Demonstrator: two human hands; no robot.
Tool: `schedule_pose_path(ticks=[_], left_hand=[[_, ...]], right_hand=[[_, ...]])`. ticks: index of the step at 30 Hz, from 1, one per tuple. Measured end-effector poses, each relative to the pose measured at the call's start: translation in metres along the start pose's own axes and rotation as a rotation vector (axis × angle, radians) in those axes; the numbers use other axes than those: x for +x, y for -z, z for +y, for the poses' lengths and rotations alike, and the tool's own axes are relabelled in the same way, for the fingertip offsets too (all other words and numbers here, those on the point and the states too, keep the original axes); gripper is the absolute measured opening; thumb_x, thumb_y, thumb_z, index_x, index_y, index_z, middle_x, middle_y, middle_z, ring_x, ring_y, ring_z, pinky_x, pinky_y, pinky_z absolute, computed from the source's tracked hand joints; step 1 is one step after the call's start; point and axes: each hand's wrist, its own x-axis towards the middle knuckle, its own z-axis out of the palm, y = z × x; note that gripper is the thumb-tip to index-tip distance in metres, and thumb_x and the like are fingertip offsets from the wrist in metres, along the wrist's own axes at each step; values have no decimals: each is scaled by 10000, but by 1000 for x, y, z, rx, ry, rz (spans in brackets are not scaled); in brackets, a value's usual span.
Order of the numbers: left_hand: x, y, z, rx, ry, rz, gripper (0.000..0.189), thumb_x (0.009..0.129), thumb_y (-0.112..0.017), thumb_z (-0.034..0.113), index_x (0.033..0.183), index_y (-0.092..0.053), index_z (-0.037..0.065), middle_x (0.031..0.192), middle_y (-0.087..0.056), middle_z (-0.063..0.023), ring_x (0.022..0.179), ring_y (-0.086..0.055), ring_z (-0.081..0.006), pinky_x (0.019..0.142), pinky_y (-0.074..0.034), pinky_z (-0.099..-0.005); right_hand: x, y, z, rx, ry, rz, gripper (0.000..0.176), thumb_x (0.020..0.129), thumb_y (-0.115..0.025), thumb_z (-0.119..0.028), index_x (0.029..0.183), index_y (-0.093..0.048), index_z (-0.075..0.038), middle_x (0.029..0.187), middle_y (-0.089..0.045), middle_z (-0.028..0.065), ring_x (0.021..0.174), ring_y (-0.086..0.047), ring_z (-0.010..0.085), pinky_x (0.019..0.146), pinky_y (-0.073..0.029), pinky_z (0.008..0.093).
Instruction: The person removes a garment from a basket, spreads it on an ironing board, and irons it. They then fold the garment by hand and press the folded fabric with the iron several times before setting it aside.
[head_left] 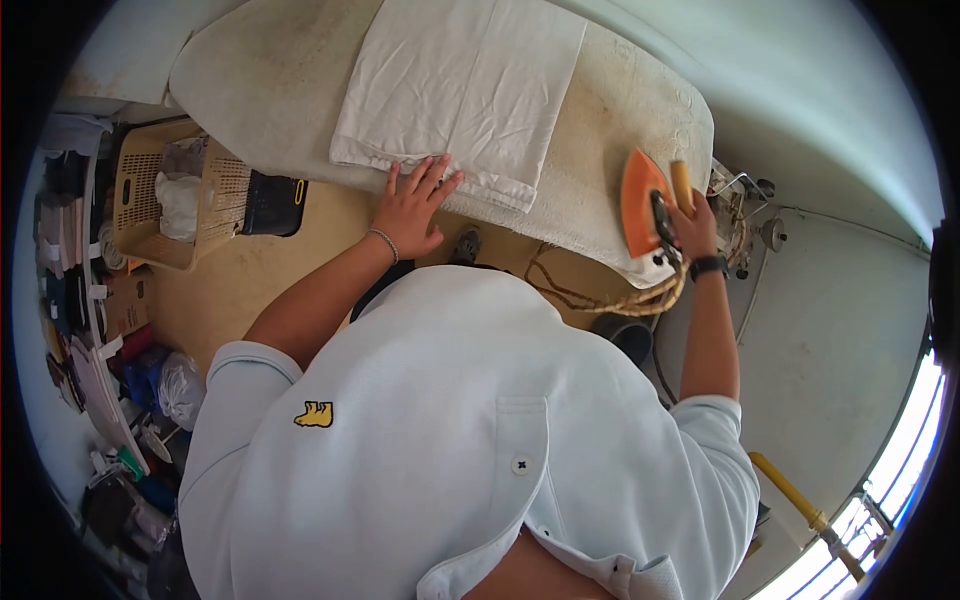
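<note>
A folded white cloth lies across the ironing board, with some creases showing in it. My left hand rests at the cloth's near edge, fingers spread and fingertips on the fabric. At the right end of the board, my right hand is wrapped round the handle of an orange iron, whose pointed tip faces away from me. The iron is apart from the cloth, to its right. A brown fabric-covered cord loops from the iron below the board's near edge.
A beige laundry basket with cloth in it stands left, beside a black bin. Shelves of folded clothes and a plastic bag line the left wall. A yellow pipe and a barred window are at right.
</note>
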Motion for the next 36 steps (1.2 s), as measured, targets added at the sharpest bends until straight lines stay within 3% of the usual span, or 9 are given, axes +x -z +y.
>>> schedule_pose_path(ticks=[2, 5, 6, 8, 10, 15, 25, 30, 36], left_hand=[[-1, 1, 1, -4, 6, 5, 908, 671, -646, 257, 1484, -244, 250, 1566, -137, -61, 1426, -173, -263, 1115, -99, -597], [0, 2, 2, -1, 9, -9, 921, 668, -652, 254, 1487, -232, 250, 1568, -128, -59, 1429, -165, -263, 1118, -94, -593], [2, 4, 2, -3, 12, -4, 921, 668, -652, 254, 1487, -232, 250, 1568, -128, -59, 1429, -165, -263, 1118, -94, -593], [0, 5, 2, -11, 6, -26, 932, 666, -660, 257, 1490, -223, 254, 1569, -119, -55, 1430, -157, -262, 1122, -88, -588], [-1, 5, 4, -12, 13, -44, 936, 667, -663, 258, 1491, -220, 255, 1570, -114, -54, 1431, -153, -261, 1123, -85, -586], [0, 6, 4, 10, 24, -63, 943, 666, -672, 261, 1492, -217, 258, 1571, -109, -53, 1433, -149, -260, 1124, -80, -584], [1, 6, 4, 11, 21, -54, 954, 653, -681, 259, 1490, -223, 259, 1570, -117, -59, 1430, -157, -263, 1124, -84, -578], [1, 8, 5, 22, 21, -58, 965, 643, -683, 253, 1490, -221, 260, 1569, -118, -60, 1430, -159, -262, 1123, -89, -577], [1, 9, 5, 33, 14, -58, 973, 636, -677, 239, 1492, -214, 260, 1569, -119, -60, 1430, -157, -259, 1120, -107, -577]], right_hand=[[15, -18, -13, -35, -18, -3, 375, 835, -623, -211, 1136, -531, -6, 718, -616, 83, 526, -584, 187, 484, -478, 331], [19, -28, -39, -590, 372, 348, 366, 794, -643, -195, 1120, -556, -54, 883, -652, 168, 798, -615, 392, 726, -505, 432], [16, -41, -50, -592, 377, 350, 366, 794, -643, -195, 1120, -556, -54, 883, -652, 168, 798, -615, 392, 726, -505, 432], [4, -76, -67, -398, 805, 398, 250, 800, -635, -151, 1039, -596, -89, 913, -646, 127, 833, -621, 337, 736, -504, 394], [-13, -116, -76, -35, 612, -172, 113, 806, -634, -116, 915, -626, -87, 881, -638, 91, 810, -621, 286, 728, -502, 370], [3, -151, -83, -120, 601, -456, 94, 772, -682, -131, 848, -647, -87, 854, -642, 65, 786, -616, 224, 721, -503, 343], [23, -152, -95, -221, 464, -670, 140, 755, -717, -184, 850, -683, -87, 833, -657, 66, 783, -616, 221, 707, -494, 341], [45, -146, -102, -144, 567, -865, 98, 803, -689, -162, 848, -677, -76, 850, -659, 72, 807, -617, 232, 710, -483, 346], [53, -145, -98, -329, 708, -833, 137, 868, -594, -123, 988, -633, -69, 942, -646, 93, 892, -611, 264, 792, -483, 369]])
